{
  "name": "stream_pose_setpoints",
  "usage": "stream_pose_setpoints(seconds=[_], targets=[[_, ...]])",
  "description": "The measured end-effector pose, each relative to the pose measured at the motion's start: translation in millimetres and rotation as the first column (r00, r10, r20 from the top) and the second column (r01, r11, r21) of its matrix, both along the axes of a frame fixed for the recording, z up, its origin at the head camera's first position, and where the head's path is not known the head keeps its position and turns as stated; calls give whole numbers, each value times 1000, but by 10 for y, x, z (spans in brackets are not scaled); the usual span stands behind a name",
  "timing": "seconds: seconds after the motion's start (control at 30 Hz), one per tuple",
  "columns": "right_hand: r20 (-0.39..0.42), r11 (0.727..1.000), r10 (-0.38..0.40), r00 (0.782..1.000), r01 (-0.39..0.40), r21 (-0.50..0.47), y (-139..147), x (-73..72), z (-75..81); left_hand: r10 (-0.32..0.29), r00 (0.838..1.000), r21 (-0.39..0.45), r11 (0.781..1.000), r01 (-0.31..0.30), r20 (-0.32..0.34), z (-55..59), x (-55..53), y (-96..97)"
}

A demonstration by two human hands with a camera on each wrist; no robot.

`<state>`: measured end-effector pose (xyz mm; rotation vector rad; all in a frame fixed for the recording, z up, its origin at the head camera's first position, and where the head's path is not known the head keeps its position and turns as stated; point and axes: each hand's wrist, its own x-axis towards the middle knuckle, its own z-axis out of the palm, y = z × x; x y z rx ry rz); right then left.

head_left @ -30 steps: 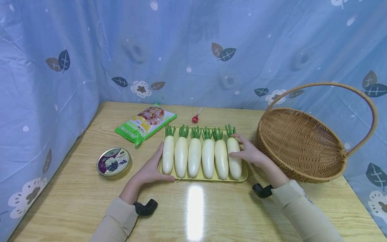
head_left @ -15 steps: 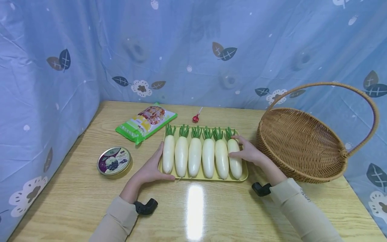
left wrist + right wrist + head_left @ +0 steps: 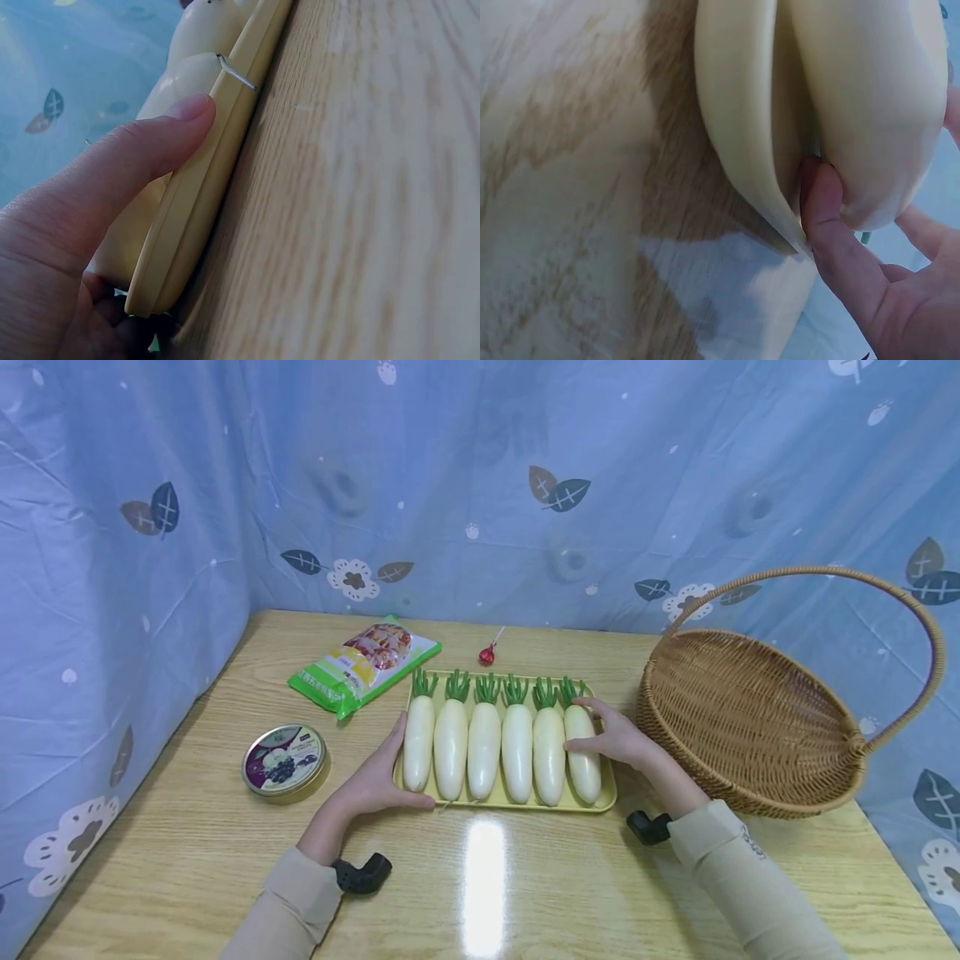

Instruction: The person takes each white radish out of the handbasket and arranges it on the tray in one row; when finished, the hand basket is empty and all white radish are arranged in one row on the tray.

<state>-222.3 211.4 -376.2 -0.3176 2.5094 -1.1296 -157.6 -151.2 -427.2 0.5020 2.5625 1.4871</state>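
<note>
A shallow yellow tray [image 3: 504, 807] holds several white radishes side by side, their green leaf stubs pointing to the back. My left hand [image 3: 372, 781] grips the tray's front left corner: in the left wrist view its thumb [image 3: 161, 139] lies on the rim, with the other fingers partly hidden at the corner. At the other end, my right hand [image 3: 618, 737] holds the rightmost white radish [image 3: 585, 772] near its leafy top, thumb on its left side. The right wrist view shows a fingertip [image 3: 823, 187] tucked between that radish [image 3: 877, 97] and the tray wall [image 3: 739, 97].
A wicker basket [image 3: 750, 718] with a tall arched handle stands right of the tray, close to my right forearm. A round tin [image 3: 283, 762] and a green-and-white food packet [image 3: 365, 664] lie to the left. Behind the tray is a red lollipop [image 3: 487, 655].
The second radish from the right has turned slightly, its leaves shifting right and its tip left. The rightmost radish's leaves have dipped a little under my right hand. The left hand keeps its place.
</note>
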Motion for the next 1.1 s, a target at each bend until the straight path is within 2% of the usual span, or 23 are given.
stream_pose_setpoints(seconds=[0.13, 0.23, 0.3, 0.43, 0.57, 0.73, 1.1], targets=[[-21, 1000, 7, 1000, -7, 16, -6, -5, -17, -1, 1000, 8, 1000, 0, 31, 206, 84, 45], [-44, 999, 13, 999, -11, 40, -17, -9, -30, 3, 999, -3, 1000, -3, 46, 254, 104, 49], [-61, 998, 17, 998, -13, 59, -21, -10, -34, 8, 999, -5, 1000, -8, 46, 202, 86, 38], [-95, 996, 32, 995, -23, 87, -27, 7, -32, 12, 999, -11, 1000, -12, 32, 15, 12, -2], [-89, 997, 47, 995, -41, 63, -30, 40, -40, 10, 1000, -13, 1000, -10, 18, -91, -32, -29], [-84, 998, 57, 995, -55, 19, -35, 86, -53, 9, 1000, -7, 1000, -9, 17, -114, -39, -30], [-144, 988, 62, 988, -40, 149, -35, 141, -60, 24, 999, -34, 999, -23, 25, -97, -29, -28]])
